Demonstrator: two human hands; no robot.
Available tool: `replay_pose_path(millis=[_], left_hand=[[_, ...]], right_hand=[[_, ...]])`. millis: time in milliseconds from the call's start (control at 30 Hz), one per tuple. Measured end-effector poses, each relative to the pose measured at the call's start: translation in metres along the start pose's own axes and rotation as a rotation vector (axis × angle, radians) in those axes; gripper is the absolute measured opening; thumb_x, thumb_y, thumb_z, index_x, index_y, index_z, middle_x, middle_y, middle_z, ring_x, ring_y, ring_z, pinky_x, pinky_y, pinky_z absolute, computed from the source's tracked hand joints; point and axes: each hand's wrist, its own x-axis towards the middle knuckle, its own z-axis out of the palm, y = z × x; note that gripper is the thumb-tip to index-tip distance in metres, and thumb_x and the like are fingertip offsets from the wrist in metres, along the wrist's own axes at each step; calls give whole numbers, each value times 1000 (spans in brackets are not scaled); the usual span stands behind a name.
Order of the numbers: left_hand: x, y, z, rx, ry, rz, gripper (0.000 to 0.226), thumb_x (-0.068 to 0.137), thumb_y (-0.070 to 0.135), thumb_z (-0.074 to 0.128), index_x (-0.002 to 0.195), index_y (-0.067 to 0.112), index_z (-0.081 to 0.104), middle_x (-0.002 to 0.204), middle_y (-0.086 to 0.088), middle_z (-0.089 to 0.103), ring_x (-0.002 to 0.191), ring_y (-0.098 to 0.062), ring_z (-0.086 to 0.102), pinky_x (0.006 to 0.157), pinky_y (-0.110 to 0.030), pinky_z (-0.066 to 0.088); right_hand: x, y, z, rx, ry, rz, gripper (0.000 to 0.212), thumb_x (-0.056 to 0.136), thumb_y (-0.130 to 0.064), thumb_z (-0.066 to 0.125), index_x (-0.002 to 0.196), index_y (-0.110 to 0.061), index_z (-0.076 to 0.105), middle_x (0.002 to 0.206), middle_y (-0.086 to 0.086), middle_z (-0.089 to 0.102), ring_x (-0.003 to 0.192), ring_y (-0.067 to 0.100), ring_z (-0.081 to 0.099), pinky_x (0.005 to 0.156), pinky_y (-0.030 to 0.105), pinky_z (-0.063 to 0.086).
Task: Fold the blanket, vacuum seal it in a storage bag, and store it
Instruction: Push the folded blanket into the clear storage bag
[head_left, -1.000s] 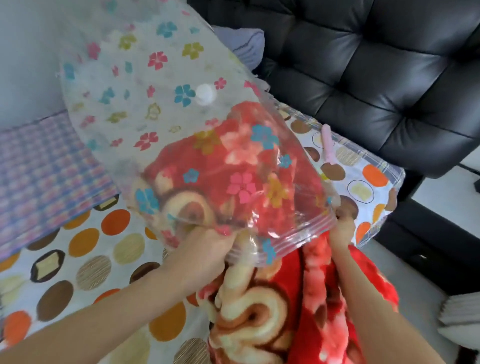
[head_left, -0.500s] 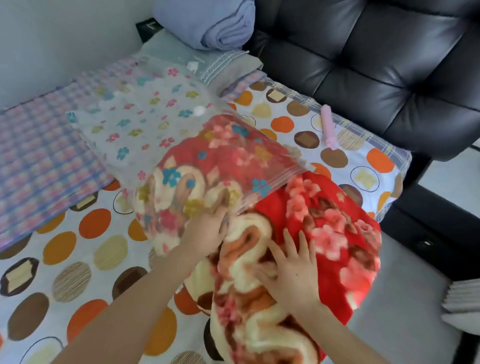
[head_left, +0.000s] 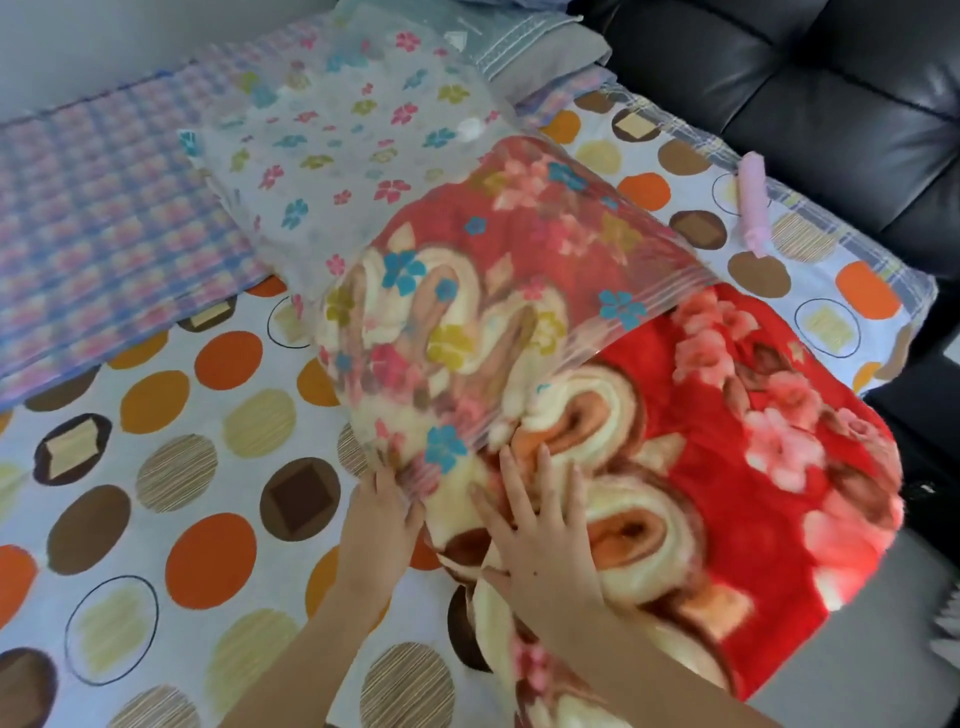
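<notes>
A folded red and cream floral blanket (head_left: 727, 441) lies on the bed, its far half inside a clear storage bag (head_left: 353, 156) printed with small flowers. The bag's open mouth crosses the blanket diagonally. A white round valve (head_left: 470, 128) sits on the bag's empty upper part. My left hand (head_left: 382, 525) grips the near corner of the bag's mouth at the blanket's left edge. Beside it, my right hand (head_left: 540, 535) presses flat on the blanket just outside the mouth, fingers spread.
The bed has a sheet (head_left: 156, 519) with orange and brown circles and a plaid cover (head_left: 104, 208) at the left. A pink pump-like object (head_left: 753, 202) lies near the bed's right edge. A black leather sofa (head_left: 805, 93) stands behind. Folded grey cloths (head_left: 550, 52) lie at the top.
The bag with the blanket came down from the air onto the bed. My right hand let go of the bag's edge and now presses on the blanket. My left hand slid lower along the mouth.
</notes>
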Motion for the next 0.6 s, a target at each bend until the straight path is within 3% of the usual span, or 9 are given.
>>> replay_pose_path(millis=[100,200,333,433,500,600], left_hand=[[5,-3,17,-73,-6,-56,52,86,26,62,125,-4,45,96,-15,56,88,-30,56,71,-32,43],[17,-7,33,-143,34,-84,37,76,12,68,104,-7,51,89,-21,56,83,-38,54,69,-39,43],[28,-5,46,-335,32,-197,51,80,15,66,122,0,39,100,-19,61,90,-40,59,69,-39,45],[30,7,51,-493,42,-254,49,87,13,60,127,-1,35,98,-21,63,88,-40,60,64,-36,45],[27,14,51,-532,121,-206,37,87,5,56,120,-4,42,88,-21,63,78,-37,61,56,-31,40],[21,24,41,-481,169,-68,27,84,-2,54,110,-6,49,67,-11,59,55,-21,52,46,-23,34]], right_hand=[[15,16,9,-41,79,1,87,58,-55,79,135,-27,52,151,15,24,135,50,19,106,68,13],[31,33,15,-94,159,22,82,54,-46,85,129,-27,58,143,17,41,130,50,27,103,66,21],[39,62,16,-124,235,42,75,55,-40,85,126,-27,61,136,18,51,125,52,40,99,66,32],[43,78,9,-117,242,84,71,58,-38,86,124,-27,62,134,17,53,122,52,43,95,68,35],[36,75,-1,-95,257,159,63,64,-34,83,124,-27,63,139,16,49,126,51,40,99,69,30],[9,45,-17,-54,449,234,33,83,-19,61,116,-18,68,139,21,47,129,49,38,104,67,23]])
